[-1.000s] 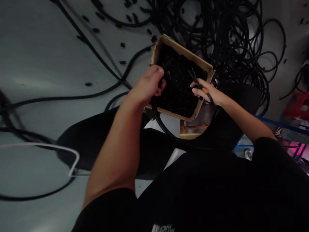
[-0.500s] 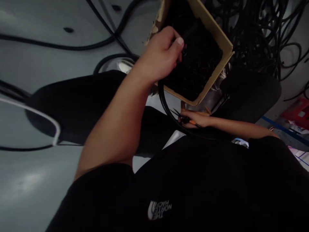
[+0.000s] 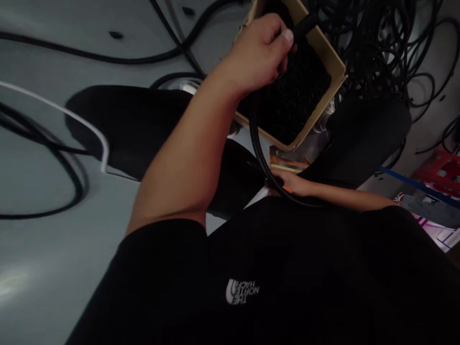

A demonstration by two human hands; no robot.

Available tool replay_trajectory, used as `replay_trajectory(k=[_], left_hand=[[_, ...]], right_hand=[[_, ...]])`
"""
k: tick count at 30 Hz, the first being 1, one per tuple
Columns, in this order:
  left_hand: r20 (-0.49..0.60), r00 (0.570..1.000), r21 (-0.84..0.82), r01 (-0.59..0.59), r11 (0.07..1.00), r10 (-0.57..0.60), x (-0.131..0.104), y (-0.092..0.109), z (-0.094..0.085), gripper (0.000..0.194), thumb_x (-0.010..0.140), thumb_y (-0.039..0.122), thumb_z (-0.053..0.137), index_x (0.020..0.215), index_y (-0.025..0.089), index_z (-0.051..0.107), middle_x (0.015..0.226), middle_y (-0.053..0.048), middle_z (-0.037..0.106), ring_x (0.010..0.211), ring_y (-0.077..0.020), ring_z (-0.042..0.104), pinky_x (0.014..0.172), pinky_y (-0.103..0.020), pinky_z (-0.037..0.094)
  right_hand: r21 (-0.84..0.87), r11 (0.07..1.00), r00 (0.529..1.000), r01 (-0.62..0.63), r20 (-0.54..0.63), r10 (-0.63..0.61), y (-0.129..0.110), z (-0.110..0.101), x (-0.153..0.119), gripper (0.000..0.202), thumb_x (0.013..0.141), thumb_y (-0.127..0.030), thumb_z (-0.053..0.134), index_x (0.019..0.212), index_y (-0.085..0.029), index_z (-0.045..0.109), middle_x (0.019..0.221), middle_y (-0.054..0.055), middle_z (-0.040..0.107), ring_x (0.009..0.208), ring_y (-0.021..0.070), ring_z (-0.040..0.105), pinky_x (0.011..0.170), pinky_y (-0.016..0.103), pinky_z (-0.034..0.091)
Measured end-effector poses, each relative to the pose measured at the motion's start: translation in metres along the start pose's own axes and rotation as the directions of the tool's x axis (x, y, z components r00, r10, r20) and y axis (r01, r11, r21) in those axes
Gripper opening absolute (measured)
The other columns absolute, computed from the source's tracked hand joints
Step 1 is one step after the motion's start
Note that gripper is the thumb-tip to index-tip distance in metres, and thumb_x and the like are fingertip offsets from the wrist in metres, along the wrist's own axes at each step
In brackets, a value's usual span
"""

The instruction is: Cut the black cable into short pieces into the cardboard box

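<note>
My left hand (image 3: 264, 50) is closed around a black corrugated tube (image 3: 256, 139) above an open cardboard box (image 3: 325, 52). A thick, dark end of the tube sticks out past my thumb toward the upper right. Below my wrist the tube curves down across my lap and passes my right hand (image 3: 289, 184). That hand is wrapped around a pair of scissors with an orange-marked handle (image 3: 288, 189); the blades are mostly hidden now behind the tube and my fingers. Many small black pieces (image 3: 291, 100) fill the box.
Tangled black tubing (image 3: 377, 52) lies beyond the box at the upper right. More black tubing (image 3: 108, 59) and a white cord (image 3: 86, 122) run along the left. A red crate (image 3: 438, 170) stands at the right, and a wooden piece (image 3: 287, 163) lies under the box.
My left hand has risen up and to the right with the tube, whose thick end now shows over the box rim. The scissors' pointed blades, visible before, are now largely covered.
</note>
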State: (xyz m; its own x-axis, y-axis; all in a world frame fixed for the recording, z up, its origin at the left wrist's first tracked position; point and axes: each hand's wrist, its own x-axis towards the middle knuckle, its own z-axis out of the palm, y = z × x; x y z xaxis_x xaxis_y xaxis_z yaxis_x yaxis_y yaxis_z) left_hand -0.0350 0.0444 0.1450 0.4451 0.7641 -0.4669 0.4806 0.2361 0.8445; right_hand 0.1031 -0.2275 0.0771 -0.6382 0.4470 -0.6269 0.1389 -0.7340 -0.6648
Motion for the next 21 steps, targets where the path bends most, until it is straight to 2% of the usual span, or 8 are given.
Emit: replay_trajectory(k=[2,5,12,14,17,19,21], left_hand=[[0.005,1.000,-0.007,0.003,1.000,-0.003,0.001,0.006,0.001,0.026,0.140,0.016,0.038,0.128,0.016,0.061,0.095,0.002,0.058,0.071,-0.0092,0.049,0.075,-0.025,0.038],[0.014,0.999,-0.018,-0.034,0.999,0.034,0.003,0.011,0.005,0.030,0.140,0.014,0.041,0.113,0.026,0.048,0.095,0.003,0.058,0.068,-0.0095,0.049,0.071,-0.026,0.036],[0.034,0.996,-0.072,-0.077,0.994,0.080,0.012,0.008,0.014,0.038,0.140,0.012,0.045,0.105,0.029,0.045,0.092,0.004,0.060,0.065,-0.0117,0.049,0.070,-0.033,0.035],[0.032,0.994,-0.106,-0.097,0.990,0.101,0.014,0.004,0.017,0.038,0.138,0.012,0.047,0.104,0.029,0.047,0.089,0.004,0.060,0.065,-0.0120,0.049,0.069,-0.033,0.035],[-0.011,0.991,-0.189,-0.135,0.973,0.136,0.013,-0.004,0.017,0.032,0.135,0.016,0.049,0.106,0.029,0.050,0.085,0.004,0.056,0.064,-0.0123,0.045,0.066,-0.032,0.033],[-0.048,0.986,-0.224,-0.168,0.960,0.161,0.011,-0.011,0.012,0.026,0.134,0.024,0.053,0.109,0.029,0.051,0.083,0.005,0.052,0.064,-0.0128,0.043,0.064,-0.030,0.033],[-0.023,0.986,-0.193,-0.169,0.967,0.168,0.007,-0.018,0.005,0.022,0.134,0.039,0.057,0.115,0.029,0.055,0.082,0.004,0.052,0.067,-0.0132,0.046,0.066,-0.028,0.036]], right_hand=[[-0.042,0.999,0.999,0.032,-0.001,-0.032,0.002,0.003,-0.001,0.046,0.092,-0.039,0.105,0.113,-0.024,0.066,0.118,0.004,0.078,0.105,0.0198,0.071,0.104,0.036,0.064],[-0.120,0.990,0.997,0.079,0.012,-0.078,0.002,0.007,-0.004,0.033,0.100,-0.035,0.095,0.114,-0.023,0.068,0.117,0.004,0.077,0.105,0.0199,0.072,0.106,0.037,0.064],[-0.143,0.982,0.992,0.126,0.014,-0.125,0.002,0.012,-0.006,0.033,0.100,-0.035,0.098,0.119,-0.022,0.074,0.115,0.004,0.079,0.104,0.0208,0.075,0.104,0.038,0.065],[-0.062,0.995,0.996,0.084,0.008,-0.083,0.004,0.012,-0.009,0.038,0.095,-0.034,0.103,0.117,-0.022,0.075,0.114,0.004,0.081,0.105,0.0212,0.077,0.102,0.037,0.067],[0.253,0.965,0.990,-0.065,-0.102,0.094,0.005,0.001,-0.021,0.047,0.091,-0.039,0.105,0.122,-0.024,0.073,0.108,0.002,0.081,0.098,0.0215,0.081,0.093,0.035,0.071],[0.479,0.874,0.948,-0.077,-0.236,0.213,0.001,-0.017,-0.032,0.048,0.093,-0.041,0.101,0.125,-0.027,0.068,0.105,0.000,0.081,0.097,0.0223,0.084,0.093,0.036,0.073],[0.541,0.841,0.898,-0.015,-0.363,0.250,-0.010,-0.046,-0.041,0.048,0.094,-0.042,0.099,0.126,-0.028,0.065,0.106,0.000,0.080,0.103,0.0237,0.086,0.098,0.038,0.075]])
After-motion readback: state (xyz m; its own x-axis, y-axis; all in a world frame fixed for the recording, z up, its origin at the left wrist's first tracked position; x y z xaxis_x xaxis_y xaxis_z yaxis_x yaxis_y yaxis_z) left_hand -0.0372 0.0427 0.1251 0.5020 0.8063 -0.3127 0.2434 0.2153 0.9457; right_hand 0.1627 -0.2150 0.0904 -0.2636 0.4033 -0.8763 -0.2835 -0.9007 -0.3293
